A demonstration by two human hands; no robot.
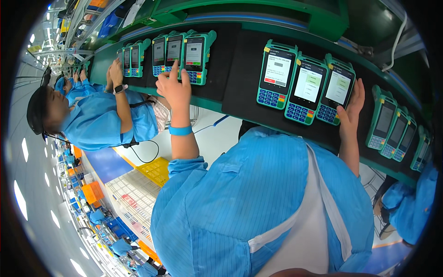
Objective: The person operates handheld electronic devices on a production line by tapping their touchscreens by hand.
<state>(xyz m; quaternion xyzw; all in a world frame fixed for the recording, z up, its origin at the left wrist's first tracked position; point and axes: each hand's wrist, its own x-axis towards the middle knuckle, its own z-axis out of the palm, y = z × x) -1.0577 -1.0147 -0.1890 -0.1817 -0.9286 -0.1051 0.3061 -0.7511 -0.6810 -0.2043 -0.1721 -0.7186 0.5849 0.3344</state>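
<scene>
Three green payment terminals with lit screens and blue keypads lie side by side on the dark conveyor belt in front of me: a left one [276, 74], a middle one [305, 87] and a right one [338, 88]. My right hand [353, 104] is at the right terminal's edge, thumb at its lower corner and fingers along its side. Off to the left, my left hand [174, 91] is raised with fingers apart, by another trio of terminals [194, 55]. Its fingertips overlap their lower ends; whether they touch cannot be made out.
Further left, a co-worker in blue [108, 117] reaches toward more terminals [134, 60]. Several terminals [386, 117] lie to my right, near another person's blue sleeve [410, 203]. A green metal frame [323, 18] runs behind the belt, and a white cable [400, 37] hangs there.
</scene>
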